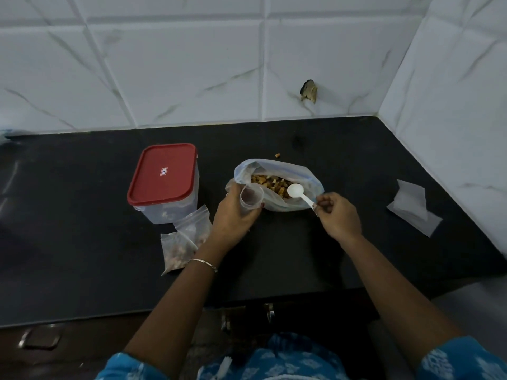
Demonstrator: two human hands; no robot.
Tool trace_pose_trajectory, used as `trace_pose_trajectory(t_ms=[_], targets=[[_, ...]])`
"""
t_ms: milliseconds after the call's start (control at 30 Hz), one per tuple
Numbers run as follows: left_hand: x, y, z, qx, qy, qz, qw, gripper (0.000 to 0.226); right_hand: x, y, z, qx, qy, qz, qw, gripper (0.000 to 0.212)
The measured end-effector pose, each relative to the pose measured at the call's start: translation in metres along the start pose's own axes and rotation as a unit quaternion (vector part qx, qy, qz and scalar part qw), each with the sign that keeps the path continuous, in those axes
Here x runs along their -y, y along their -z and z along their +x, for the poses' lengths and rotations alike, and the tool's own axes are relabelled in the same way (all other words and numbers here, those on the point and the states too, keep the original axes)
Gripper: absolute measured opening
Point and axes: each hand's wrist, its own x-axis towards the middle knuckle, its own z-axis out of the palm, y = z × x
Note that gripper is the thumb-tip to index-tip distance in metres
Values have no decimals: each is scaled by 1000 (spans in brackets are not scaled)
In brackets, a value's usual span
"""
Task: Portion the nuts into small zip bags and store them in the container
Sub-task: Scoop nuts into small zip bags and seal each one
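Standing at a black counter (82,215), both arms stretched forward. Gripping in the left hand (233,212) a small zip bag (251,198), fingers curled round it, its round mouth open and tipped toward the big bag; nothing clear to be made out inside. Pinching with the right hand (338,215) the end of the handle of a white spoon (297,193), thumb and fingertips closed on it, the bowl showing white just over the nuts (270,183). Nuts heaped brown and broken in a large clear plastic bag (290,207), mouth spread wide, resting on the counter between the two hands and touching the left. One stray nut piece (277,154) on the counter just behind that bag. Left of the big bag and apart from it, a clear container (167,212) closed with a red lid (164,174); something pale dimly seen at its bottom, too faint to name. Against its front corner, a filled zip bag (194,224), and overlapping that, nearer the body, a second filled bag (177,250), both lying flat with brownish nuts inside. Off to the right, near the tiled wall (439,133), a few flat, empty small bags (411,209) stacked loosely. Thin bracelet (204,263) on the left wrist
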Motion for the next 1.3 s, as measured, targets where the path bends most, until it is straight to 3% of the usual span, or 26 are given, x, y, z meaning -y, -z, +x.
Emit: trace_pose_trajectory(t_ms=[267, 367, 567, 767, 867, 933, 1033, 1167, 1300], targets=[[4, -10, 2, -20, -35, 62, 997, 55, -2, -4, -1, -25, 32, -46, 998, 20], [4, -9, 5, -13, -72, 135, 988, 60, 0, -1, 2, -46, 113, -74, 990, 14], [4, -2, 12, 72, -103, 279, 952, 54, 34, -13, 19, -47, 252, -90, 963, 21], [9, 8, 7, 71, -56, 336, 938, 53, 66, -38, 56, 6, 301, -311, 902, 27], [12, 11, 3, 53, -49, 333, 940, 47, 73, -40, 67, 2, 355, -396, 847, 28], [13, 10, -1, 54, -44, 335, 940, 46, 72, -42, 72, 9, 356, -425, 832, 27], [17, 6, -5, 57, -30, 295, 953, 45, 68, -43, 73, 30, 327, -382, 864, 30], [22, 0, -8, 100, -6, 180, 979, 55, 65, -43, 69, 30, 298, -221, 928, 31], [24, -1, -5, 120, 19, 130, 984, 60, 63, -40, 64, 73, 253, -132, 956, 29]])
